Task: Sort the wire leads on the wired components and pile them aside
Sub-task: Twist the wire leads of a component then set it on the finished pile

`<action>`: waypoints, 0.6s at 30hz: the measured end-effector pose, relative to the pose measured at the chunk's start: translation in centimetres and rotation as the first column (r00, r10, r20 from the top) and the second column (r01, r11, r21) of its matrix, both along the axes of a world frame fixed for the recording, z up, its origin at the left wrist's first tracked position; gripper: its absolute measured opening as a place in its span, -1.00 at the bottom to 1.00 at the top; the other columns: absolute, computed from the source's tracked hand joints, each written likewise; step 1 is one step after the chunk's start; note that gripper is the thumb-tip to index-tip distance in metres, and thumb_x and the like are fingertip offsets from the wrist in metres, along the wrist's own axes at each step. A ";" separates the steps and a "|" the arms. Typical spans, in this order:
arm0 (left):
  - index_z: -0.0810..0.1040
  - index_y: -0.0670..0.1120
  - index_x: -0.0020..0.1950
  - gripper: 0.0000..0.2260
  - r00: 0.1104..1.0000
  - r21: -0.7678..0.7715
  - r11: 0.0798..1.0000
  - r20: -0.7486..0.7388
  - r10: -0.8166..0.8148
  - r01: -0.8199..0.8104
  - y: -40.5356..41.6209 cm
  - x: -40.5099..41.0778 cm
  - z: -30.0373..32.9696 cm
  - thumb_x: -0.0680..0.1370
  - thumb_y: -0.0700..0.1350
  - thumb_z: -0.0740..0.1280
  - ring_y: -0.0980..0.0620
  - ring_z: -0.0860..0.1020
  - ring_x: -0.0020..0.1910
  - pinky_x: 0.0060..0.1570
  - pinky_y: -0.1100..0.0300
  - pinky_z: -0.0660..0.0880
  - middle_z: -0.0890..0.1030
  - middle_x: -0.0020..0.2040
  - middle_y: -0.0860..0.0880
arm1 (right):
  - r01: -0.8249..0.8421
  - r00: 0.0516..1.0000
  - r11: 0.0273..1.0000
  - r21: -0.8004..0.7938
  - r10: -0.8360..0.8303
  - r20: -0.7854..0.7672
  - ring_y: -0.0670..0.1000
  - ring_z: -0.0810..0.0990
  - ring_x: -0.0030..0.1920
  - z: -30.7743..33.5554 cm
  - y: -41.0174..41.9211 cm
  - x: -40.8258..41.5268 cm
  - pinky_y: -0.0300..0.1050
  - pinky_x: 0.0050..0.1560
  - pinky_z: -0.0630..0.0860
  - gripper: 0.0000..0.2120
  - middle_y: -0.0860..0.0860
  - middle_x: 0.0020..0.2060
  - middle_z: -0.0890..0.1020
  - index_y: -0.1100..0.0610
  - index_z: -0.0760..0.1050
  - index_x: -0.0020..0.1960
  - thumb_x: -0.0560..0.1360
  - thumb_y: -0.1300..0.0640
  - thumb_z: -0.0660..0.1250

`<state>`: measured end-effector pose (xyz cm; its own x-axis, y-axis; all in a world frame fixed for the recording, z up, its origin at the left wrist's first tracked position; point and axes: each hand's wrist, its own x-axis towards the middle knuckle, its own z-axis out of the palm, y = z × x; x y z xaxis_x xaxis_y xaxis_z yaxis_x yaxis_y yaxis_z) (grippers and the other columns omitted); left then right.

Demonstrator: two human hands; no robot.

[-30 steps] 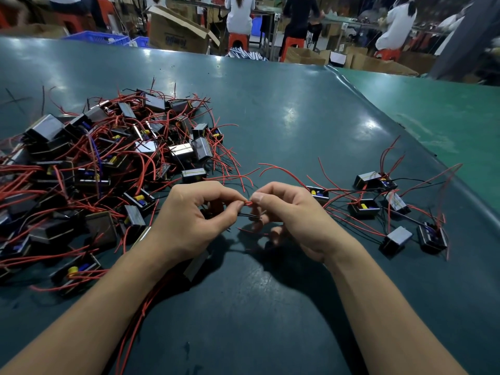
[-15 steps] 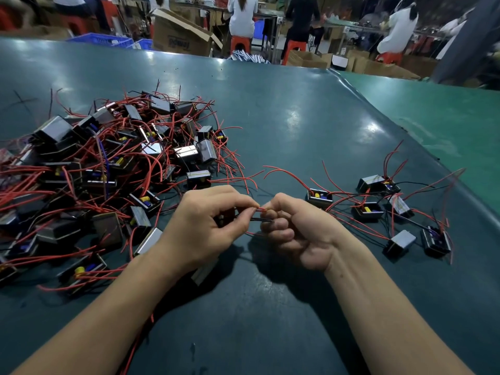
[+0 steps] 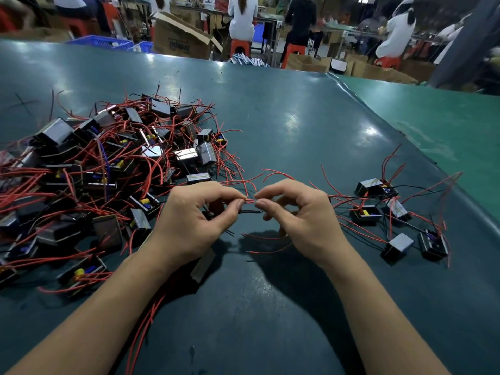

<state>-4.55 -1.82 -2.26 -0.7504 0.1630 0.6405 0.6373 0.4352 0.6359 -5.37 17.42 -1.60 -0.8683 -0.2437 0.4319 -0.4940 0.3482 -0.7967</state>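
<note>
Left hand [image 3: 194,220] and right hand [image 3: 300,217] at frame centre, each pinching one red wire lead [image 3: 250,201] between thumb and forefinger; big tangled heap of wired components [image 3: 108,169] at left, small sorted group [image 3: 397,215] at right on green table [image 3: 284,117]

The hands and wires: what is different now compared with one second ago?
Little changed. The left hand and right hand keep pinching the same red wire lead between their fingertips; the fingertips have drawn slightly apart, so a short stretch of lead shows between them. The big pile of components on the left and the small sorted group on the right stayed in place.
</note>
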 end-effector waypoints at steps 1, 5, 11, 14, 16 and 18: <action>0.70 -0.18 -0.09 -0.91 1.000 -0.001 1.000 0.000 0.003 -0.003 0.0 0.0 0.0 0.47 -0.20 0.42 0.09 0.61 -0.26 -0.24 0.12 0.53 0.67 -0.22 -0.01 | -0.011 1.000 1.000 0.005 0.011 -0.002 0.01 0.65 -0.29 0.0 0.0 0.0 -0.36 -0.39 0.45 -0.91 -0.09 -0.21 0.65 0.05 0.62 -0.08 0.46 0.21 0.46; 0.70 -0.17 -0.09 -0.92 1.000 0.013 1.000 -0.006 0.008 -0.008 0.0 0.0 0.0 0.47 -0.21 0.42 0.09 0.61 -0.27 -0.24 0.14 0.53 0.68 -0.22 0.00 | -0.028 1.000 0.999 0.037 0.029 -0.002 0.01 0.63 -0.27 -0.1 -0.1 -0.1 -0.39 -0.32 0.45 -0.91 -0.07 -0.22 0.64 0.06 0.63 -0.08 0.45 0.22 0.47; 0.70 -0.14 -0.10 -0.93 1.000 0.014 1.000 -0.001 0.011 -0.011 0.1 0.0 -0.2 0.46 -0.20 0.43 0.13 0.61 -0.26 -0.22 0.22 0.54 0.68 -0.22 0.04 | -0.074 0.986 0.996 0.053 0.066 0.151 0.04 0.65 -0.21 -0.3 -0.1 -0.3 -0.06 -0.10 0.60 -0.85 0.02 -0.26 0.68 -0.04 0.58 -0.15 0.48 0.20 0.44; 0.70 -0.11 -0.10 -0.93 1.000 0.034 0.999 0.009 0.008 -0.009 0.0 0.0 -0.2 0.46 -0.20 0.42 0.12 0.62 -0.26 -0.23 0.19 0.54 0.68 -0.22 0.04 | -0.089 0.975 0.996 0.013 0.084 0.204 -0.03 0.66 -0.17 -0.3 -0.3 -0.3 -0.03 -0.21 0.64 -0.84 0.03 -0.19 0.69 0.01 0.60 -0.11 0.46 0.27 0.45; 0.70 -0.09 -0.09 -0.93 1.000 0.046 0.999 0.028 -0.002 0.001 0.0 -0.1 -0.2 0.47 -0.19 0.42 0.09 0.62 -0.27 -0.24 0.13 0.55 0.68 -0.22 0.04 | -0.094 0.973 0.995 -0.037 0.100 0.210 -0.08 0.66 -0.19 -0.2 -0.5 -0.3 -0.21 -0.23 0.60 -0.83 0.03 -0.19 0.70 0.05 0.61 -0.06 0.46 0.30 0.45; 0.70 -0.10 -0.07 -0.92 0.999 0.050 0.999 0.043 -0.016 0.014 0.0 -0.1 -0.3 0.48 -0.18 0.42 0.07 0.62 -0.28 -0.25 0.10 0.55 0.68 -0.22 0.05 | -0.115 0.957 0.983 -0.141 0.148 0.250 -0.06 0.67 -0.21 -0.1 -0.5 -0.2 -0.28 -0.30 0.53 -0.84 0.03 -0.21 0.71 0.04 0.62 -0.05 0.48 0.28 0.43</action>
